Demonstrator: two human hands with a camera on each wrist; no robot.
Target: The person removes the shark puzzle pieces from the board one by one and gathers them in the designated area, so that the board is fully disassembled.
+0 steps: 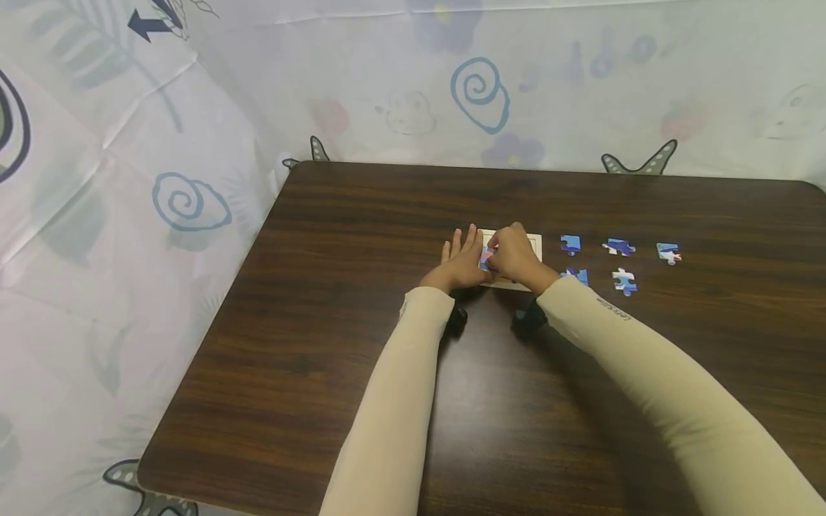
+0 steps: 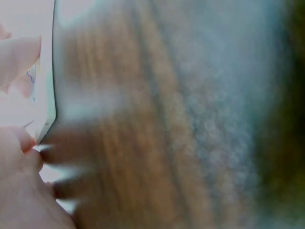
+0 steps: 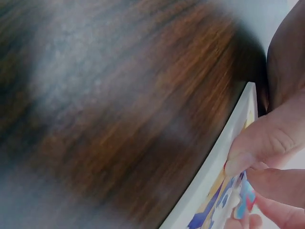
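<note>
A small puzzle board [image 1: 534, 247] with a pale frame lies on the dark wooden table. My left hand [image 1: 459, 269] rests along its left side, fingers spread and pointing away, thumb at the near edge. Over the board, my right hand [image 1: 518, 256] has its fingers curled and pinches a puzzle piece [image 3: 245, 198] with blue and red on it, low over the picture. The right hand hides much of the board. In the left wrist view, part of the left hand [image 2: 21, 186] shows beside the frame's corner, overexposed.
Right of the board lie several loose jigsaw pieces: a blue corner piece [image 1: 571, 244], a dark blue piece [image 1: 619, 247], a blue-white piece [image 1: 668, 253], and a white-blue one [image 1: 624, 282]. Another blue piece [image 1: 576, 275] is partly behind the right sleeve. A patterned cloth [image 1: 387, 79] hangs behind the table [image 1: 310, 301].
</note>
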